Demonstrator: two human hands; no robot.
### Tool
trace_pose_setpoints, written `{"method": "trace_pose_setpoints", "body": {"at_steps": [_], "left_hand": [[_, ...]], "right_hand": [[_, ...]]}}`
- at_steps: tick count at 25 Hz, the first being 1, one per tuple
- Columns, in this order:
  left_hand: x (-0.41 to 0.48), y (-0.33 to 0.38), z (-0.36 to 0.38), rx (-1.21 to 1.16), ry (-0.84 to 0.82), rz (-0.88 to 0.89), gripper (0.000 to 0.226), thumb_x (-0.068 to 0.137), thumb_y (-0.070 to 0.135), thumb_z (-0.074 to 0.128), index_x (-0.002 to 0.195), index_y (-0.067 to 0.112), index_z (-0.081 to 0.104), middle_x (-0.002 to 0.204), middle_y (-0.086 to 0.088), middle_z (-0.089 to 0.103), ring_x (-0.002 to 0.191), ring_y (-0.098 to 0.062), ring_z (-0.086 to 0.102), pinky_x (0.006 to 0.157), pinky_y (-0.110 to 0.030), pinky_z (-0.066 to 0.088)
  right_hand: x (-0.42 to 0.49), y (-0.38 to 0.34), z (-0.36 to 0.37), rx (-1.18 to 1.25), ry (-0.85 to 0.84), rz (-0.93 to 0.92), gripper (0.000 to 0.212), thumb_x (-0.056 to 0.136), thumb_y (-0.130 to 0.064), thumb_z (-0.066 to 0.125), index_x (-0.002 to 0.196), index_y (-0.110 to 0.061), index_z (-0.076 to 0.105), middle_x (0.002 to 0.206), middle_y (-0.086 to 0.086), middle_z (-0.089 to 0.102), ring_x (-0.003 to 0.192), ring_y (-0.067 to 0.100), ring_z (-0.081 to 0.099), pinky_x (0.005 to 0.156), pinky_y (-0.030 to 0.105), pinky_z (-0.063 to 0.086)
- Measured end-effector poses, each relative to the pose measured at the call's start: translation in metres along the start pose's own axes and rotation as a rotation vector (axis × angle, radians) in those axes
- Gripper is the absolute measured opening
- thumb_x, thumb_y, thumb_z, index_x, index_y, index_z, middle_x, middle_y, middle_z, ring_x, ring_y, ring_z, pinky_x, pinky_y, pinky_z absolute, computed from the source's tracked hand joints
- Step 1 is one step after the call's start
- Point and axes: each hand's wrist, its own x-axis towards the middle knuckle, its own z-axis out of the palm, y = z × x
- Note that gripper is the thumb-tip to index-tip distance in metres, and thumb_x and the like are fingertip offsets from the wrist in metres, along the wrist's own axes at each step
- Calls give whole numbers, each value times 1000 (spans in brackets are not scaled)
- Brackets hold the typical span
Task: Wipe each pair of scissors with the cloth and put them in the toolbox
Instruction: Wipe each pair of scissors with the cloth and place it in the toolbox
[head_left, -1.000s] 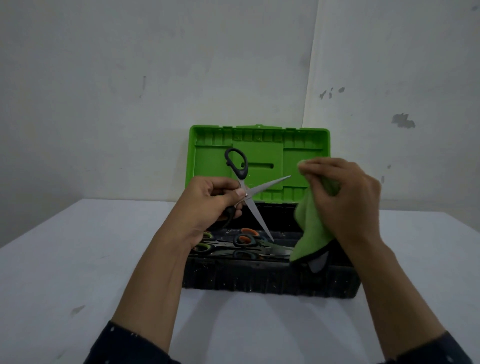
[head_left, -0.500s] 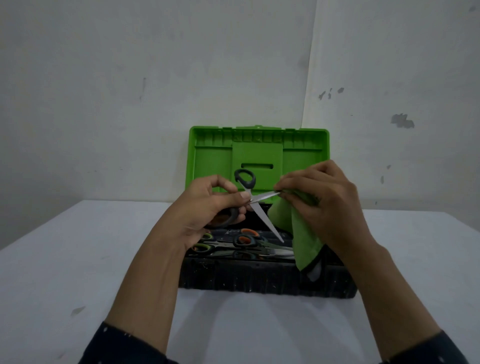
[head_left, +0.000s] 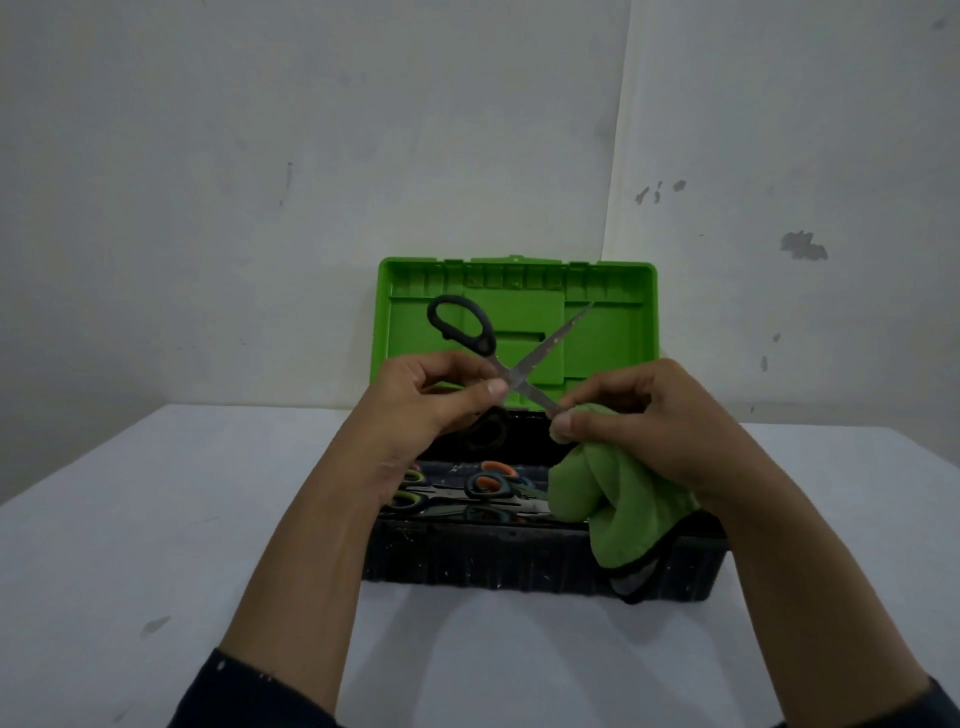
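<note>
My left hand holds black-handled scissors near the pivot, blades spread wide in an X above the toolbox. One blade points up right, the other runs down right into the green cloth. My right hand pinches that cloth around the lower blade's tip. The toolbox has a dark base and a raised green lid. Inside lie several scissors with orange and green handles.
The toolbox stands on a white table close to a pale wall. The cloth's dark-edged corner hangs over the box's front right rim. Table surface stretches to both sides and in front of the box.
The scissors have opened wider and tilted up, one handle loop now high before the lid. My right hand with the cloth slid from the upper blade to the lower blade's tip.
</note>
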Motion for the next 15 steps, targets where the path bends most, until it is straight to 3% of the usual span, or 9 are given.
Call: {"method": "trace_pose_setpoints", "body": {"at_steps": [2, 5, 8, 12, 15], "left_hand": [[1, 0, 3, 21, 47, 45, 8, 77, 11, 75, 84, 11, 73, 78, 0, 71, 73, -8, 65, 72, -20, 50], [1, 0, 8, -16, 38, 45, 5, 80, 8, 72, 84, 11, 70, 83, -12, 75, 76, -16, 69, 75, -27, 55], [0, 1, 9, -40, 61, 43, 6, 83, 6, 70, 84, 10, 67, 84, -17, 75, 67, -16, 70, 65, -25, 57], [1, 0, 2, -63, 90, 12, 7, 82, 8, 71, 81, 15, 68, 80, -15, 75, 66, -17, 70, 71, -29, 53], [0, 1, 3, -60, 91, 3, 6, 82, 9, 72, 81, 15, 69, 77, -14, 74, 64, -17, 68, 71, -30, 52]], "right_hand": [[-1, -2, 0, 77, -31, 41, 7, 78, -16, 80, 84, -17, 79, 80, 4, 77, 81, 20, 75, 89, 48, 57], [-3, -4, 2, 102, -48, 74, 10, 76, -17, 81, 86, -15, 79, 81, 7, 77, 82, 24, 75, 88, 48, 58], [-5, -7, -5, 81, -69, 106, 17, 74, -26, 78, 89, -18, 79, 86, 3, 78, 85, 20, 74, 88, 41, 59], [-9, -13, -26, 141, 121, 92, 22, 81, -31, 70, 98, -20, 78, 94, -5, 78, 92, 11, 73, 87, 34, 59], [-11, -23, -20, 110, 315, -96, 17, 85, -24, 74, 101, -26, 78, 97, -11, 77, 97, 5, 70, 85, 25, 57]]}}
